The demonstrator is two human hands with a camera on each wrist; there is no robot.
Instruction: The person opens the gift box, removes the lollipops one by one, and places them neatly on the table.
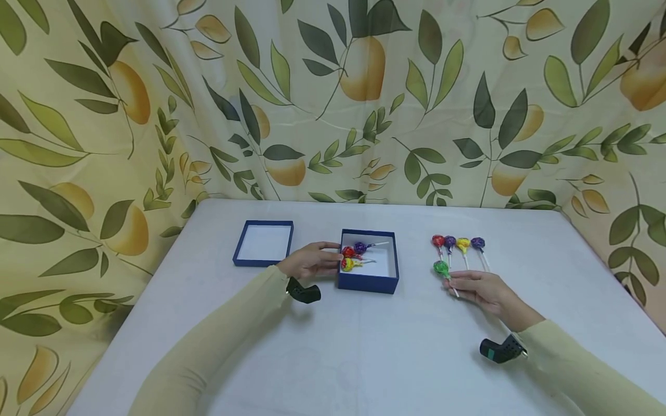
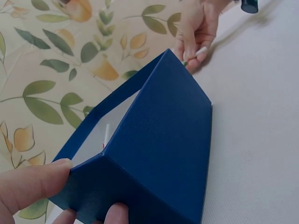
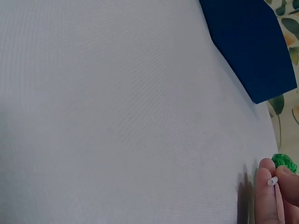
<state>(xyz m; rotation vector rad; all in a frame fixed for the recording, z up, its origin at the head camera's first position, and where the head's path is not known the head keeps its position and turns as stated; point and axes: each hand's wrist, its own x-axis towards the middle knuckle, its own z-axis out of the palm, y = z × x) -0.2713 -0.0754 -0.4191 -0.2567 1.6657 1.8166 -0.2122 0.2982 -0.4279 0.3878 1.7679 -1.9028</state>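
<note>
A blue open-topped box [image 1: 367,282] with a white inside stands on the table. Inside it lie a red lollipop [image 1: 348,252], a purple lollipop [image 1: 361,248] and a yellow lollipop [image 1: 347,264]. My left hand [image 1: 312,261] holds the box at its left wall, one digit at the rim and fingertips against the outside. To the right of the box, my right hand [image 1: 481,292] pinches the stick of a green lollipop [image 1: 441,268], whose head points away from me. Several lollipops [image 1: 463,244] lie in a row just beyond that hand, with red, purple and yellow heads.
Left of the box lies a shallow blue lid [image 1: 262,264], white inside facing up. The table [image 1: 359,358] has a white covering. A leaf-and-fruit patterned curtain [image 1: 322,144] hangs behind it and along the left side.
</note>
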